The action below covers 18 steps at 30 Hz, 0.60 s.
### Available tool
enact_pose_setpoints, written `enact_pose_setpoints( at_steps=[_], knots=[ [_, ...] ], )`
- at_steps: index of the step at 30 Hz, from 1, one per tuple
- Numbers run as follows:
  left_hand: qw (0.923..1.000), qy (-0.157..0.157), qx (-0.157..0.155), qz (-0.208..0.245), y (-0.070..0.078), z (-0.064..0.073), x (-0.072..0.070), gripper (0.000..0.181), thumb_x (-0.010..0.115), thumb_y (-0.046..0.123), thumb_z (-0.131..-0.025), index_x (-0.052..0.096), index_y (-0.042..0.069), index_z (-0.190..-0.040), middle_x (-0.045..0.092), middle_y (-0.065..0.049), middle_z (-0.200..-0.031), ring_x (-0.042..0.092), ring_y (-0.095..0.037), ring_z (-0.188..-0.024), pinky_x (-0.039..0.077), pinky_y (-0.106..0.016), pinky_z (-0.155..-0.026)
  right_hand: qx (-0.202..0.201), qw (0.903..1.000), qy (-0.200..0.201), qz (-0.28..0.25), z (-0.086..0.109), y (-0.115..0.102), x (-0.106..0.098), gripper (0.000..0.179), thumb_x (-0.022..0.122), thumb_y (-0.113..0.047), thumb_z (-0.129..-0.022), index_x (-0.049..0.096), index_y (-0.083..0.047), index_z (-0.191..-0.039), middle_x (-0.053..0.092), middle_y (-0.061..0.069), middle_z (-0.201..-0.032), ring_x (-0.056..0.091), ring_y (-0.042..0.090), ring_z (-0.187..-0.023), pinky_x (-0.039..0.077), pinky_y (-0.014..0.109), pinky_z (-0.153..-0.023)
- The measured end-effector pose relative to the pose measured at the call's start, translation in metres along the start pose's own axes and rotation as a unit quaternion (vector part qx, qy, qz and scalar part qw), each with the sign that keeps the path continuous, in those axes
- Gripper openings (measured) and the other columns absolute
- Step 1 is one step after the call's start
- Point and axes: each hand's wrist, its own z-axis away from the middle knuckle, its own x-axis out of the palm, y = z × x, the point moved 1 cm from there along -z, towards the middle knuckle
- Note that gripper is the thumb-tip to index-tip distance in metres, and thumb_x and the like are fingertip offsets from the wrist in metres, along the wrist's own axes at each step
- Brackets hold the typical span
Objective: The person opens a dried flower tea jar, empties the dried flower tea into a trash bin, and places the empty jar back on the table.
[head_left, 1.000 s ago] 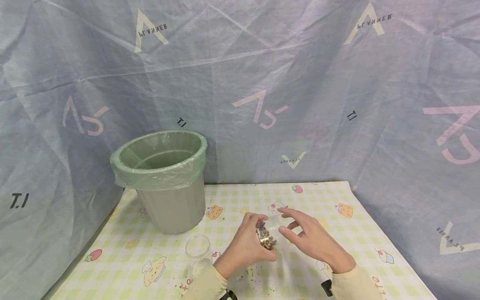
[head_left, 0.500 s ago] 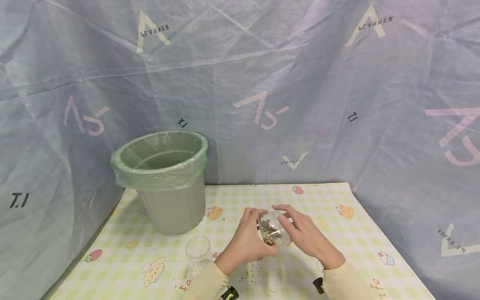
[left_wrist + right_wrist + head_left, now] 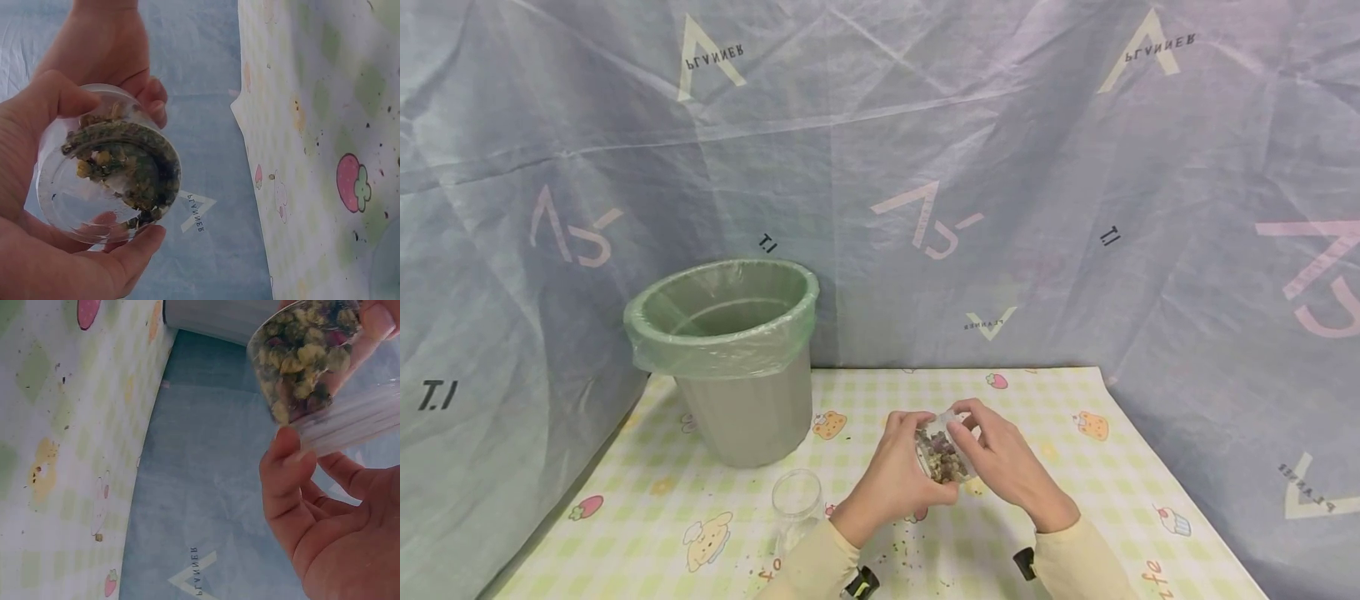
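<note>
My left hand (image 3: 895, 477) grips a clear plastic jar (image 3: 70, 187) holding dried flowers (image 3: 306, 353), yellowish buds among dark red and green bits. The jar is tilted on its side over the table, its base toward the left wrist camera. At its other end, my right hand (image 3: 1006, 462) has its fingers and thumb curled round a clear ribbed lid (image 3: 359, 417). In the right wrist view the lid sits against the jar's mouth. A second clear jar (image 3: 796, 498) stands upright beside my left forearm.
A grey bin (image 3: 745, 417) with a green liner (image 3: 722, 354) stands at the back left. Dark crumbs (image 3: 904, 557) are scattered over the checked tablecloth (image 3: 647, 533) near my forearms. A grey-blue printed cloth (image 3: 887, 308) hangs behind and at both sides.
My right hand has come left, its fingers closing round the lid at the jar's mouth. The left hand has lifted slightly with the jar. The second jar stays put.
</note>
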Motion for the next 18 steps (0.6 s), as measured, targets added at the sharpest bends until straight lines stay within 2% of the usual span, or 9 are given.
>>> enact_pose_setpoints(
  at_steps=[4,9,14,18],
  knots=[
    [1.0000,-0.003,0.002,-0.004,-0.001,0.000,0.002,0.096,0.086,0.033,-0.070,0.041,0.012,-0.153,0.043,-0.007,-0.142,0.052,-0.018,-0.113,0.051,-0.036,-0.091,-0.008,0.9998,0.008,0.015,-0.002,-0.003,0.000,0.038,0.050,-0.047,-0.107,0.058,-0.022,-0.134,0.065,0.003,-0.104,0.056,0.011,-0.064,0.048,0.030,-0.063],
    [0.9997,0.000,0.021,-0.015,-0.003,-0.001,0.005,0.103,0.089,0.039,-0.073,0.036,0.008,-0.155,0.047,-0.008,-0.145,0.050,-0.023,-0.125,0.050,-0.044,-0.100,-0.016,0.9990,0.017,0.038,-0.002,-0.008,-0.001,0.044,0.055,-0.052,-0.104,0.057,-0.022,-0.136,0.059,0.003,-0.109,0.054,0.012,-0.071,0.047,0.033,-0.068],
    [0.9990,0.020,0.034,-0.023,-0.005,-0.001,0.009,0.107,0.094,0.043,-0.071,0.036,0.008,-0.154,0.048,-0.009,-0.148,0.046,-0.027,-0.134,0.047,-0.050,-0.106,-0.040,0.9966,0.037,0.062,-0.003,-0.014,-0.001,0.045,0.060,-0.056,-0.100,0.058,-0.026,-0.134,0.058,0.000,-0.106,0.055,0.012,-0.081,0.049,0.034,-0.071],
    [0.9976,0.041,0.048,-0.027,-0.007,-0.001,0.011,0.101,0.095,0.042,-0.072,0.041,0.009,-0.151,0.051,-0.007,-0.143,0.049,-0.026,-0.130,0.048,-0.048,-0.104,-0.047,0.9958,0.043,0.066,-0.003,-0.017,-0.001,0.047,0.061,-0.057,-0.099,0.059,-0.025,-0.134,0.057,-0.002,-0.105,0.055,0.011,-0.082,0.050,0.033,-0.071]
  ],
)
